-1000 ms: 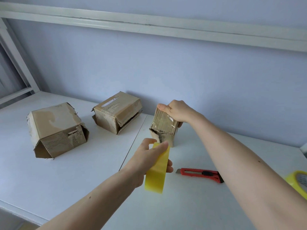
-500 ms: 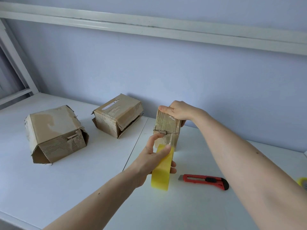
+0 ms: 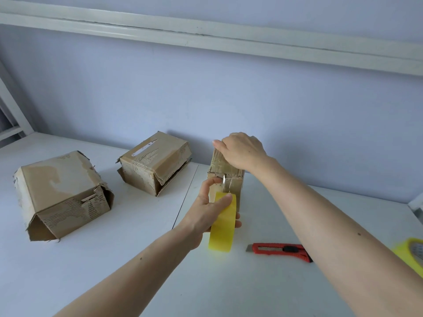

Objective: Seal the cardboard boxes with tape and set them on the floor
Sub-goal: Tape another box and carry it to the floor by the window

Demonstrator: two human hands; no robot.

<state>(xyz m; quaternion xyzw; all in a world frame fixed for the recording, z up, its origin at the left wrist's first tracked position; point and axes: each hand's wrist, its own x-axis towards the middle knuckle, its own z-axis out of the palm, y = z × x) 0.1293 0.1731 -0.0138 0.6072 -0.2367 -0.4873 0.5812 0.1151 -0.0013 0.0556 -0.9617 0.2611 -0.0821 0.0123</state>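
White tabletop (image 3: 114, 259) against a pale lilac wall is where we are working, and the small upright brown cardboard box (image 3: 229, 179) is standing near the back edge, glossy with clear tape across its near face. We are judging this step to be laying a strip down that face, so we are wanting to keep the strip taut and straight, press it flat before cutting, and keep the box from tipping toward us.

Our right hand (image 3: 242, 152) is curling over the top of the box, gripping it to steady it. Our left hand (image 3: 210, 211) is closing round the yellow roll of translucent tape (image 3: 223, 225), fingers through its core and thumb raised just beside the box's near face.

Two larger worn cardboard boxes (image 3: 64, 193) (image 3: 155, 161) are sitting to the left, flaps gaping and seemingly unsealed. A red utility knife (image 3: 279, 250) is lying near the roll, and a second yellow tape roll (image 3: 412, 252) is showing at the right edge.
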